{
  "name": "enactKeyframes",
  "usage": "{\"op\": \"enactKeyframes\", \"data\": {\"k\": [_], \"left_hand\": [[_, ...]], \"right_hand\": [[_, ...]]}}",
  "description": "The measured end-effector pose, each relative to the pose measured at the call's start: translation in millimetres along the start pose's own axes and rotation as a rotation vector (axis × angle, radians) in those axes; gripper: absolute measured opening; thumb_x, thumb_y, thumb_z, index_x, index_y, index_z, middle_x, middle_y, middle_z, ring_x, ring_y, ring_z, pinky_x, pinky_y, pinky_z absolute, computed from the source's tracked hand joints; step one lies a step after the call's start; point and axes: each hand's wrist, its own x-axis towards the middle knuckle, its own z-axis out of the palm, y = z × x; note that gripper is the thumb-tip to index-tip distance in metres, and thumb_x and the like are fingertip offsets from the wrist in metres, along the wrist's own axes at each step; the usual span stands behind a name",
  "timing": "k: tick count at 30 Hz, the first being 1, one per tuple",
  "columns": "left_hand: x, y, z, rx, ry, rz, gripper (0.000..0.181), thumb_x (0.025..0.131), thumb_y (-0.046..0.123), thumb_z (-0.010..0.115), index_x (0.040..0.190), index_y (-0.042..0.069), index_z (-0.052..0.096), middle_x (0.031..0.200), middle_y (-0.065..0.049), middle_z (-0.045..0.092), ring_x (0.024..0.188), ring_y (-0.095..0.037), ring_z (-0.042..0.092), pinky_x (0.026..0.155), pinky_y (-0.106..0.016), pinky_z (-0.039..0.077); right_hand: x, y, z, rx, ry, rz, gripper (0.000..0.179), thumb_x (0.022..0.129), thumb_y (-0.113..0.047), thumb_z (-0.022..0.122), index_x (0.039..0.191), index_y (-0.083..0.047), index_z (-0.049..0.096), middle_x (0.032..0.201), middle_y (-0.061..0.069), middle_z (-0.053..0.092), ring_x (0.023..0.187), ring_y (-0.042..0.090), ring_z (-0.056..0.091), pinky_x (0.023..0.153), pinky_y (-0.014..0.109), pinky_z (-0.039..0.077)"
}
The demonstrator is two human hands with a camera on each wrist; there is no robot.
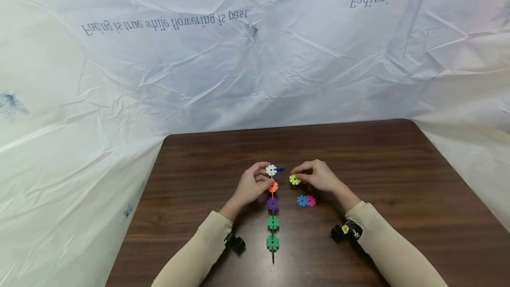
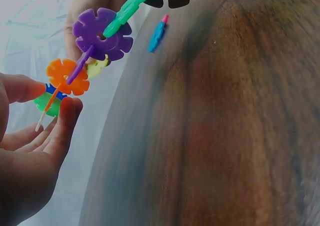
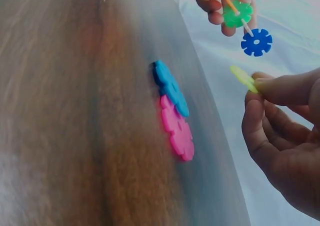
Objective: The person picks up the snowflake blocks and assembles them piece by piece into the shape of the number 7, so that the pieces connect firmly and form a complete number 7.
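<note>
My left hand (image 1: 252, 184) holds the far end of a chain of slotted snowflake-style plastic discs, its fingertips around the orange disc (image 1: 274, 186). A white disc (image 1: 269, 170) lies beyond it, with a blue disc (image 3: 265, 38) joined at the tip. Toward me follow a purple disc (image 1: 272, 203), then green discs (image 1: 272, 222), with other discs standing edge-on between them. My right hand (image 1: 318, 175) pinches a yellow disc (image 3: 243, 78) between thumb and fingers, just right of the chain's tip and apart from it.
A light blue disc (image 1: 302, 201) and a pink disc (image 1: 311, 200), joined together, lie on the brown wooden table (image 1: 378, 180) below my right hand. A white printed sheet (image 1: 239, 79) hangs behind the table's far edge.
</note>
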Motion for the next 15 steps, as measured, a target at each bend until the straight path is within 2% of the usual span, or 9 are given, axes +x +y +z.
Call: {"op": "enactKeyframes", "data": {"k": [9,15], "left_hand": [[3.8,-1.9,-2.3,-0.016,-0.009,-0.004,0.051,0.091,0.004,0.065,0.138,-0.003,0.045,0.117,-0.033,0.059,0.101,-0.039,0.065,0.079,-0.025,0.055],[6.6,-2.4,-4.3,-0.032,-0.011,-0.002,0.051,0.091,0.003,0.065,0.138,-0.004,0.046,0.117,-0.034,0.059,0.101,-0.041,0.065,0.078,-0.024,0.055]], "right_hand": [[4.7,-2.1,-0.9,0.086,0.054,0.088,0.016,0.094,-0.017,0.065,0.107,-0.017,0.075,0.094,0.002,0.073,0.073,0.019,0.066,0.061,0.032,0.052],[8.6,-5.2,-2.4,0.147,0.068,0.104,0.017,0.094,-0.018,0.066,0.108,-0.015,0.075,0.093,0.005,0.072,0.078,0.028,0.067,0.066,0.041,0.055]]}}
